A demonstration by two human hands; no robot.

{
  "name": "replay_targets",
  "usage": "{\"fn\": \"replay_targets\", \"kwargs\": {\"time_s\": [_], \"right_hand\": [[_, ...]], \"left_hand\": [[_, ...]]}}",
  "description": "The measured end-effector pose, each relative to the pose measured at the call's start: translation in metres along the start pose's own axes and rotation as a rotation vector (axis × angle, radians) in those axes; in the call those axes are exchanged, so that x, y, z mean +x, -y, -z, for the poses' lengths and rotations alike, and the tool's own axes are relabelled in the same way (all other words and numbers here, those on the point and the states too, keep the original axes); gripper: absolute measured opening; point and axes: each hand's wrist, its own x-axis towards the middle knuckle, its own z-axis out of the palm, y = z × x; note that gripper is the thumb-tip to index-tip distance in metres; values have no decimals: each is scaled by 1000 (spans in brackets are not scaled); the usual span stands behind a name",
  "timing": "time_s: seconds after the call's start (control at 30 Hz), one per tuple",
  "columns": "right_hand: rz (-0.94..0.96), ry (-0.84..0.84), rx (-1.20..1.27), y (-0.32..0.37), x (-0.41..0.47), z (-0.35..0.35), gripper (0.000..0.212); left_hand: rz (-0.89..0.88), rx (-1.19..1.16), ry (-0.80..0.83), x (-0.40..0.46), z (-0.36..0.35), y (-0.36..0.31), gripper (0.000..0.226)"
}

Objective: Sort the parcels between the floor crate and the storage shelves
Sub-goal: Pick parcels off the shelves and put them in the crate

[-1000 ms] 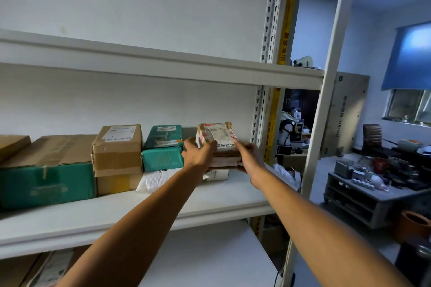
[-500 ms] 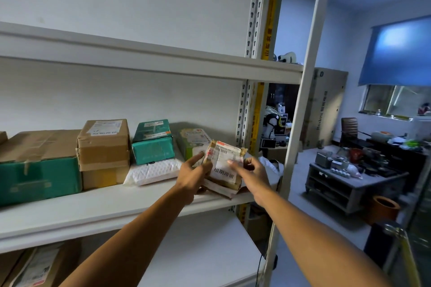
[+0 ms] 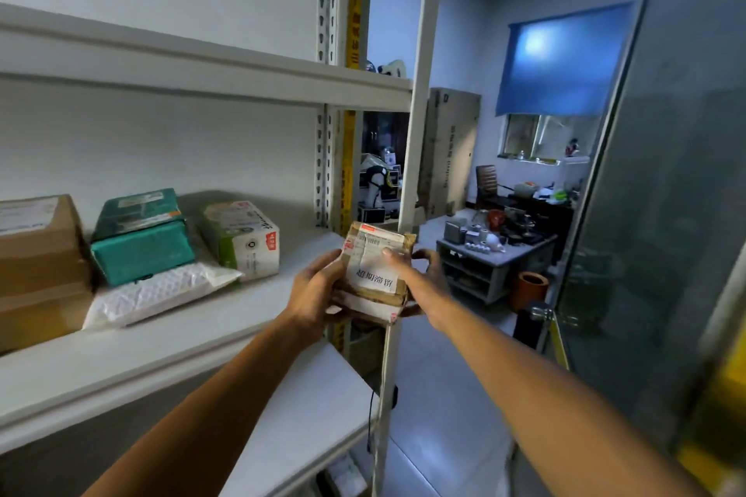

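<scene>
**Two hands, one taped parcel at the shelf's end**

Both hands hold a small brown parcel (image 3: 373, 268) in the air just off the right end of the middle shelf (image 3: 169, 339), in front of its upright post (image 3: 415, 125). The left hand (image 3: 313, 291) cups its near side; the right hand (image 3: 420, 278) wraps the far edge, thumb on the white label. It looks light and fairly stiff, its wrinkled tape offering grip; opposite edges seem the safest hold. Near it on the shelf stand a green-and-white carton (image 3: 242, 238), a teal box (image 3: 141, 238) resting on a white bubble mailer (image 3: 157, 295), and a cardboard box (image 3: 36, 254). That post could catch a swinging corner.
</scene>
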Motion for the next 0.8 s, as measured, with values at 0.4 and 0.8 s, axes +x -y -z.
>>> {"fn": "replay_targets", "kwargs": {"time_s": [0.4,0.8], "right_hand": [[-30,-201,-93,-56,-57,98,55],[-282,-509,174,-136,-182,130,80]], "left_hand": [[137,167,459,-1,-61,52,28],[302,201,692,-46,-106,145,36]]}}
